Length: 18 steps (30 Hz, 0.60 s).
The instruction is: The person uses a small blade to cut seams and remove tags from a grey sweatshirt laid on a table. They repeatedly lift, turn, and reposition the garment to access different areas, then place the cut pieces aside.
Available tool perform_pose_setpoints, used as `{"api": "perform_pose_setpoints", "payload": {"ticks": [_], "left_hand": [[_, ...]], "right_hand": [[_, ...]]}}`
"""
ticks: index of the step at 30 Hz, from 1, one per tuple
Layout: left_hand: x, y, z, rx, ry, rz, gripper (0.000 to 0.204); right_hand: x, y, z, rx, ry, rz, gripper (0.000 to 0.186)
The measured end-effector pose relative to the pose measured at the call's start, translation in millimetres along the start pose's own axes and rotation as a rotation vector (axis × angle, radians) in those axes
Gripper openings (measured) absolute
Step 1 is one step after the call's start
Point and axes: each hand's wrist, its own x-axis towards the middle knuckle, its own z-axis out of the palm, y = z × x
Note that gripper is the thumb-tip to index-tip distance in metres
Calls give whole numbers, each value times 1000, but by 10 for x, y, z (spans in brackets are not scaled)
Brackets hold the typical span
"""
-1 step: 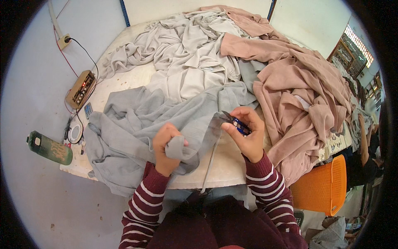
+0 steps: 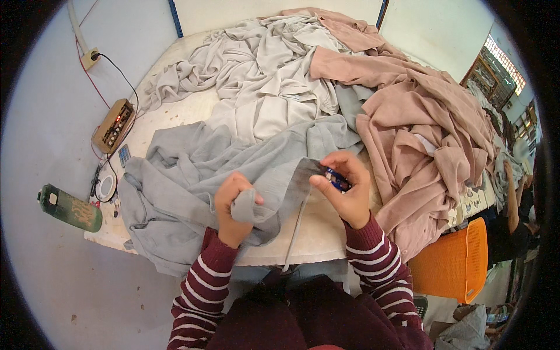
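Observation:
My left hand [image 2: 235,207] is closed on a bunched part of a grey-blue cloth [image 2: 192,175], with a fold poking out by the thumb. From there a strip of the cloth stretches across to my right hand [image 2: 348,185]. That hand is closed around small blue-handled thread snips [image 2: 337,179], held between thumb and fingers at the cloth's edge. The snips' blades are mostly hidden by the fingertips and the cloth. The rest of the grey-blue cloth lies rumpled on the pale table [image 2: 315,236].
Off-white fabric [image 2: 265,70] is heaped at the back, dusty-pink fabric [image 2: 420,134] along the right. A brown control box [image 2: 114,125], a roll of tape [image 2: 106,188] and a green bottle [image 2: 70,208] are at left. An orange basket [image 2: 449,262] stands right; a person [image 2: 513,216] is beyond.
My right hand has shifted slightly left against the cloth's edge, and the dark blades that showed before are now mostly covered. My left hand has barely moved.

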Motion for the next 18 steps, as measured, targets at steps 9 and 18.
{"api": "perform_pose_setpoints", "payload": {"ticks": [9,18], "left_hand": [[37,-3,32,-282,147,-318,16],[16,-28,48,-399,164,-417,18]], "right_hand": [[-93,103,238,145,-29,63,31],[-106,90,407,116,17,23,26]]}}
